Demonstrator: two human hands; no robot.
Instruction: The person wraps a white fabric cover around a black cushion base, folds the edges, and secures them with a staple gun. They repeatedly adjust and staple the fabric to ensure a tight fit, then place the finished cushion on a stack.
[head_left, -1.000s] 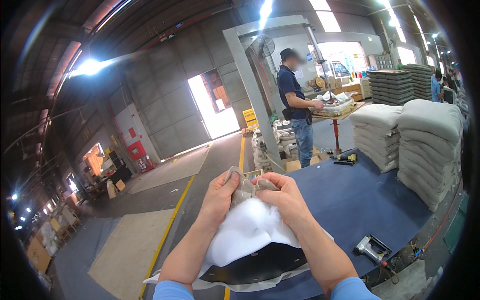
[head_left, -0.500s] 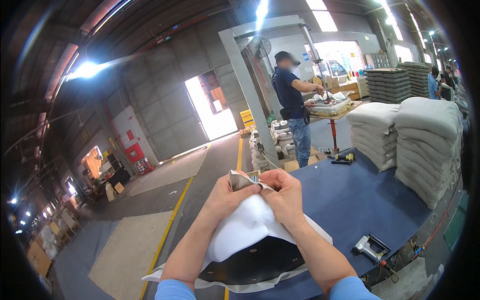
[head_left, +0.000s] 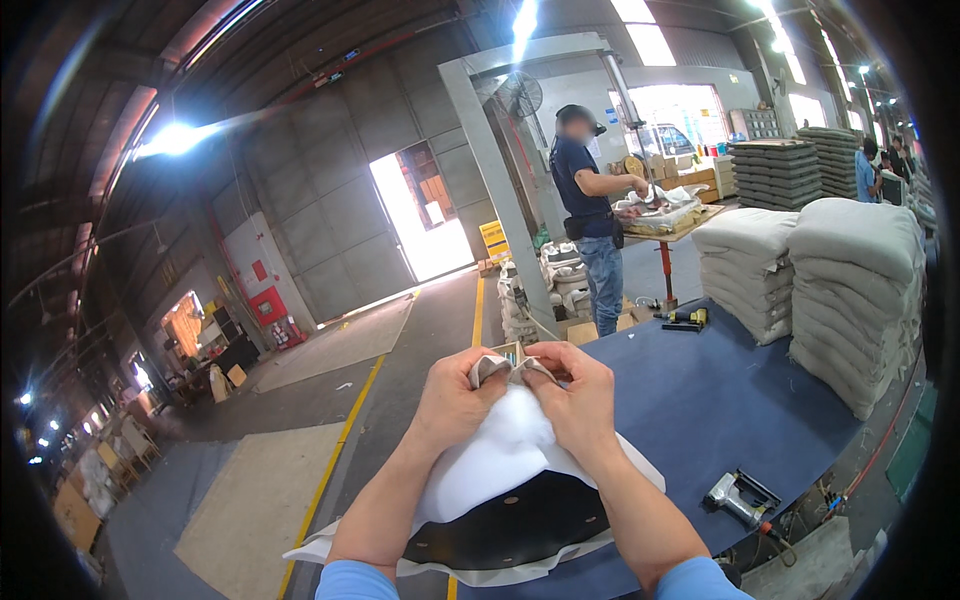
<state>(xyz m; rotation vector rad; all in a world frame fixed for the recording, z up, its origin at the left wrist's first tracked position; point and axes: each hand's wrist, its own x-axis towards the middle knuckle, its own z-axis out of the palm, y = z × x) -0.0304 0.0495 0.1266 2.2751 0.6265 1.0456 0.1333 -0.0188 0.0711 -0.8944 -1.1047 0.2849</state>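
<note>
My left hand (head_left: 458, 393) and my right hand (head_left: 577, 392) are close together, each pinching the edge of a beige fabric cover (head_left: 488, 369). The thumbs lie on top and the fingers curl beneath the cloth. Below the hands bulges white padding (head_left: 500, 440), which is soft and slightly creased. It overlaps a black panel (head_left: 500, 527) with several small round holes. Pale cloth sticks out around the panel's near edge and toward my left forearm. All this rests on the blue-topped table (head_left: 690, 420). Part of a small box with coloured pieces shows behind my fingertips.
A staple gun (head_left: 740, 497) with a hose lies at the table's right edge. Another, yellow and black (head_left: 688, 319), is at the far edge. Beige cushion stacks (head_left: 855, 290) stand at right. A co-worker (head_left: 590, 220) works at another table beyond a grey metal frame (head_left: 500, 200).
My hands have shifted slightly, and the fabric edge between them is now gathered into two folds, one under each thumb. The co-worker's arms have moved a little.
</note>
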